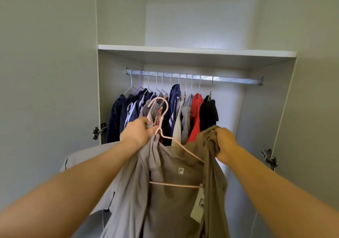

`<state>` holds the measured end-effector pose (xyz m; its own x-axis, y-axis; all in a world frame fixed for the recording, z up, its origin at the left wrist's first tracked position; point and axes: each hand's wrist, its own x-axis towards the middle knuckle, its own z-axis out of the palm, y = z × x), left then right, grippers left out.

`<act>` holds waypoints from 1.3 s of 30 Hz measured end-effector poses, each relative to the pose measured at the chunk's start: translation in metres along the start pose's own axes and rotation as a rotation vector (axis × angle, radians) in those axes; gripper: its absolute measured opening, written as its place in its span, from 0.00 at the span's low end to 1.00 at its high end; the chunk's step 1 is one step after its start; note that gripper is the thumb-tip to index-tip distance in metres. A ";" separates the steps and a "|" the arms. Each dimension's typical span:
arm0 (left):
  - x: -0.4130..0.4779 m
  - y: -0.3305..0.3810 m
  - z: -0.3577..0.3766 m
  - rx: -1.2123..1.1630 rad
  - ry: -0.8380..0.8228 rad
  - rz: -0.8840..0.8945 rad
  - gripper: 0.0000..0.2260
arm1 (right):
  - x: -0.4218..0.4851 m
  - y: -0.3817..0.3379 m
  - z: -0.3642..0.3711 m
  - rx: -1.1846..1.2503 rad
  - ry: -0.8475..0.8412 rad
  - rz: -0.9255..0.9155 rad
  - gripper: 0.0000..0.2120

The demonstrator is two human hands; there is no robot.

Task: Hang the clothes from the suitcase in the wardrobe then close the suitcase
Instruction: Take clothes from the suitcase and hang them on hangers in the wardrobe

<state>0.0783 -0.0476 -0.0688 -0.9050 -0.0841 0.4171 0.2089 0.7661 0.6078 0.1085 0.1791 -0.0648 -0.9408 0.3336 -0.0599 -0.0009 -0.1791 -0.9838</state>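
The left hand (pixel 137 131) has its fingers clamped round the neck of the thin pink wire hanger (pixel 174 184), along with a fold of pale grey cloth (pixel 128 182). The right hand (pixel 226 144) has its fingers bunched on the shoulder of the olive-brown top with a small white logo (pixel 174 204), which hangs half on the hanger in front of the open white wardrobe (pixel 198 53).

To do this well, I would seat the right shoulder fully over the hanger arm before lifting. The hook can then go on the bare right stretch of the silver metal rail (pixel 236 80), beside the row of dark and red hung clothes (pixel 172 112).

The suitcase is out of view. Whether the grey cloth is a separate garment is unclear, and the lower hems are cut off.
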 end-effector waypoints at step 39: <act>0.004 0.031 0.025 0.069 -0.438 0.332 0.06 | -0.014 0.005 -0.031 -0.449 -0.060 -0.166 0.05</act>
<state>0.0716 -0.0085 -0.0649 -0.8672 0.4309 0.2495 0.4979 0.7475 0.4398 0.1325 0.2016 -0.0739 -0.9582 0.2678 0.1006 -0.0183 0.2934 -0.9558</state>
